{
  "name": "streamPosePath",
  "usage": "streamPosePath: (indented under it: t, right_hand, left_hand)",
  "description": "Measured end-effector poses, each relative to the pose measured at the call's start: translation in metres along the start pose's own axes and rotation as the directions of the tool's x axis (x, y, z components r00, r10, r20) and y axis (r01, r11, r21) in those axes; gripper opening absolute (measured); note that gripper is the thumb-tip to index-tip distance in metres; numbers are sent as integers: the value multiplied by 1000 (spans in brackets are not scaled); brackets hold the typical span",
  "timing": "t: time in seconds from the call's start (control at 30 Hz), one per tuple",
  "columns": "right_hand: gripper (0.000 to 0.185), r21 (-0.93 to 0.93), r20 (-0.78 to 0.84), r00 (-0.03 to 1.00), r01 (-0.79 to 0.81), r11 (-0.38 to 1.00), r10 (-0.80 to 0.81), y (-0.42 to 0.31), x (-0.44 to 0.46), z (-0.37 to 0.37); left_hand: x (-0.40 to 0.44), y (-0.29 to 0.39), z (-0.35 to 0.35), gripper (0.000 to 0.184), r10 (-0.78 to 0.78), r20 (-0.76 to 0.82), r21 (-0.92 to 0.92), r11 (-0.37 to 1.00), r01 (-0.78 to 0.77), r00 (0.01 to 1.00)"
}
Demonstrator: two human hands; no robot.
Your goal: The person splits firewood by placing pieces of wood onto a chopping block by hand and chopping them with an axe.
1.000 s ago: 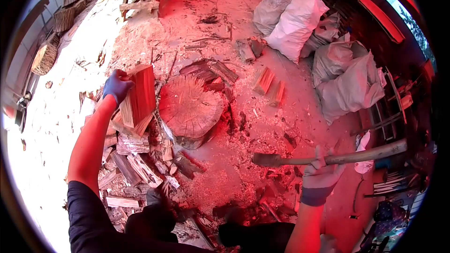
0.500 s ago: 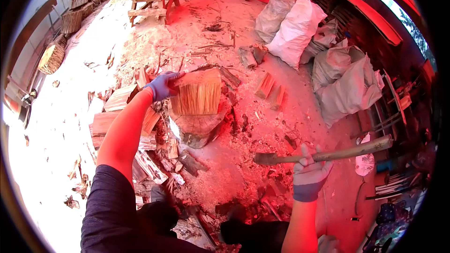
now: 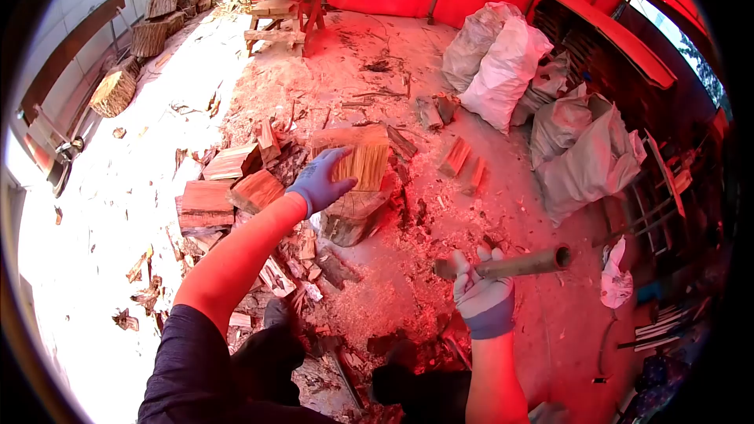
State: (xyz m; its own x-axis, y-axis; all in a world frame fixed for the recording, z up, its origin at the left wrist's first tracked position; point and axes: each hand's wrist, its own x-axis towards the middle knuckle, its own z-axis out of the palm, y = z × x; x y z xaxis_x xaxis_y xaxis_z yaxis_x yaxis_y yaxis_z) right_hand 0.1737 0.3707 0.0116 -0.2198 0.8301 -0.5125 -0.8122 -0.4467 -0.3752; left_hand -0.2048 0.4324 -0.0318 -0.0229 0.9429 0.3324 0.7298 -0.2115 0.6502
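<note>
A split block of firewood (image 3: 371, 163) stands on the round chopping stump (image 3: 352, 224), its pale grain facing me. My left hand (image 3: 318, 180), in a blue-grey glove, is at the block's near left side with fingers spread. Whether it touches the block cannot be made out. Lower right, my gloved right hand (image 3: 484, 292) is round the wooden handle of an axe (image 3: 530, 264). The handle's butt end points right and toward me; the narrow dark head, seen nearly edge-on, lies left of the hand.
Split logs (image 3: 206, 202) are piled left of the stump, and two smaller pieces (image 3: 455, 157) lie right of it. Stuffed sacks (image 3: 585, 161) stand at right. A wooden stand (image 3: 275, 31) is at the back, with round logs (image 3: 114, 93) along the left wall.
My left hand has come off the block's upper left edge and moved down and right, fingers spreading. The axe has moved left and turned, so its handle looks shorter. The view has shifted slightly.
</note>
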Motion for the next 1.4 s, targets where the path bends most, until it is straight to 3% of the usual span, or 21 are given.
streamPosePath:
  t: [0.07, 0.13, 0.17, 0.2, 0.23, 0.3, 0.33, 0.37, 0.4, 0.43, 0.5, 0.57, 0.67, 0.7, 0.77, 0.83, 0.9, 1.03, 1.13, 1.27, 1.4]
  right_hand:
    - [41, 32, -7, 991, -136, 990, 136, 17, -15, -2]
    - [40, -61, 19, 979, -200, 978, 201, 46, -11, -28]
    - [38, -177, -43, 988, -152, 972, 147, 69, -15, -34]
    - [37, -195, 168, 964, -173, 965, 207, 84, -15, -46]
    - [37, -216, 368, 894, -187, 958, 257, 97, -19, -57]
    - [42, -751, 519, 821, 305, 585, 237, 128, -2, -113]
    - [44, -802, 589, 777, 527, 281, 224, 143, 5, -139]
    - [48, -661, 285, 935, 32, 749, 211, 145, -13, -139]
    - [53, -131, -14, 922, -385, 913, 387, 147, -31, -137]
    - [53, -120, -13, 920, -391, 912, 393, 151, -55, -131]
    - [64, -346, -101, 993, -89, 934, 58, 156, -98, -121]
    - [80, -546, -55, 998, -44, 837, 16, 158, -109, -122]
    - [86, -616, 142, 988, 131, 777, -55, 154, -121, -117]
    - [74, -583, 194, 977, 189, 790, -91, 149, -137, -107]
    - [62, -541, 255, 957, 258, 800, -136, 136, -152, -88]
    - [26, -417, 151, 987, 9, 909, 60, 120, -151, -71]
    - [24, -443, 130, 964, -154, 883, 234, 122, -122, -74]
    - [26, -689, 139, 967, -59, 722, 212, 127, -139, -56]
    - [21, -603, 514, 858, 371, 706, -12, 103, -170, 27]
    - [25, -217, 833, 446, 808, 547, -328, 37, -210, 204]
    - [21, 13, 881, 133, 953, 304, -454, 14, -213, 326]
  left_hand:
    - [-38, 86, -11, 52, 21, 276, -449, 887, 110, 961]
    - [-82, 163, -19, 44, 101, 506, -733, 573, 366, 856]
    - [-105, 177, -5, 54, 294, 410, -870, 409, 274, 863]
    - [-122, 219, -28, 53, 402, 509, -861, 244, 447, 761]
    - [-136, 231, -29, 53, 404, 509, -860, 259, 438, 760]
    - [-176, 252, -21, 59, 533, 715, -696, 476, 538, 452]
    - [-201, 259, -18, 61, 358, 775, -498, 853, 157, 520]
    - [-229, 269, -15, 63, 212, 740, -90, 972, -218, 638]
    - [-254, 295, -16, 67, -197, 708, 278, 960, -12, 678]
    - [-274, 288, -1, 69, -198, 706, 359, 928, -102, 680]
    - [-304, 297, -3, 70, -256, 746, 272, 960, 70, 614]
    - [-332, 308, -4, 73, -270, 724, 302, 951, 61, 635]
    - [-376, 301, 14, 79, -130, 527, 113, 990, 82, 840]
    - [-391, 303, 24, 79, -131, 519, 115, 990, 83, 845]
    - [-414, 305, 45, 72, -411, 425, -376, 731, 570, 807]
    - [-429, 296, 88, 51, -380, 323, -658, 569, 494, 867]
    - [-441, 261, 153, 56, -620, 280, -317, 661, 680, 733]
    - [-434, 295, 143, 50, -694, 158, -286, 649, 705, 703]
    - [-380, 284, 113, 42, -376, -73, -463, 833, 303, 924]
    - [-195, 309, -3, 23, -57, -162, -603, 796, -53, 985]
    - [-74, 312, -91, 20, -26, -187, -591, 802, -91, 982]
